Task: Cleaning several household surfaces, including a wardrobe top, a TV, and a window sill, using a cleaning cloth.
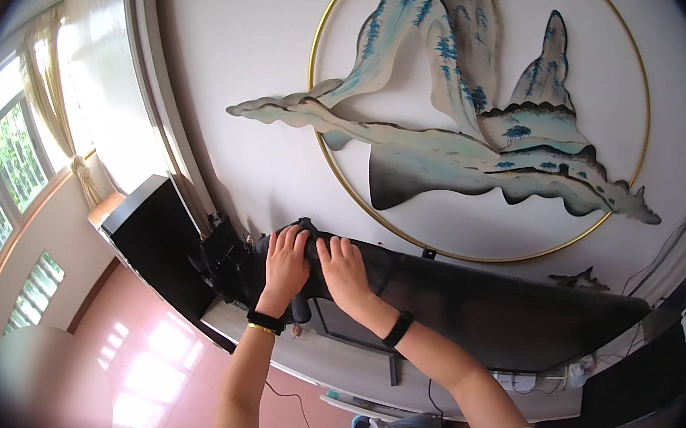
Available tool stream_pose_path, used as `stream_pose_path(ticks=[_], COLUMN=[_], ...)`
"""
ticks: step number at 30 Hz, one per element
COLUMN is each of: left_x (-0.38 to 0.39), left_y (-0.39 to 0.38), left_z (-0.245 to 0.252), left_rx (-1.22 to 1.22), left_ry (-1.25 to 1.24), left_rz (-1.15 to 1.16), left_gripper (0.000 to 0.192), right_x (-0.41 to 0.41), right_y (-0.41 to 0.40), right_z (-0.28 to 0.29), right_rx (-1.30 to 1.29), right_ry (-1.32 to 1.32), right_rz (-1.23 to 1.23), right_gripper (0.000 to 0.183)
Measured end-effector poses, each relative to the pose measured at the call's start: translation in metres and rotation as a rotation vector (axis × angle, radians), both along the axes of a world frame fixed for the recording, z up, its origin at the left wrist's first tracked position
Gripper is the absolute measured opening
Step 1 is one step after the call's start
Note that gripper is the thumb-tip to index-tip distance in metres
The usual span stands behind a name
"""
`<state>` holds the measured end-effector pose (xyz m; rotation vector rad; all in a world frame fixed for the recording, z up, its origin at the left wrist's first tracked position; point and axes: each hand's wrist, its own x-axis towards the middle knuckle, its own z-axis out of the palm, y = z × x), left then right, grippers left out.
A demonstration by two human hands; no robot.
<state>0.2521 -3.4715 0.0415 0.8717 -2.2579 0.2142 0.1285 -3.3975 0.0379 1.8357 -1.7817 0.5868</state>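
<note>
Both arms reach forward to a black fabric-like item at the left end of a large black flat-screen television. My left hand lies on the item with its fingers bent over its upper part; a dark band and a gold bracelet are on that wrist. Close beside it on the right, my right hand rests with fingers extended near the television's top edge, a black band on its wrist. What lies under both palms is hidden, so whether either hand grips the cloth is unclear.
A tall black speaker-like cabinet and a dark cluttered object stand left of the television. The television is on a long grey stand with cables. Mountain-shaped wall art in a gold ring hangs above. A window is far left.
</note>
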Motion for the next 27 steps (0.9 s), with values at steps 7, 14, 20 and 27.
stream_pose_path(ticks=[7, 14, 20, 27], left_x=[-0.007, -0.031, -0.076, -0.165], left_y=[0.004, 0.018, 0.063, 0.158], left_z=[-0.013, -0.009, -0.021, -0.025], left_rx=[-0.032, 0.022, 0.006, 0.049], left_ry=[0.055, -0.01, 0.025, -0.046], left_rz=[0.103, 0.146, 0.233, 0.245], left_gripper=[0.049, 0.044, 0.048, 0.052], right_x=[0.002, -0.031, -0.064, -0.142], right_y=[-0.002, 0.015, 0.066, 0.145], right_z=[-0.017, -0.013, -0.01, -0.013], right_rx=[-0.122, -0.157, -0.178, -0.164], right_ry=[0.157, -0.069, -0.129, -0.149], right_rz=[-0.022, 0.167, 0.193, 0.149], right_gripper=[0.044, 0.042, 0.045, 0.046])
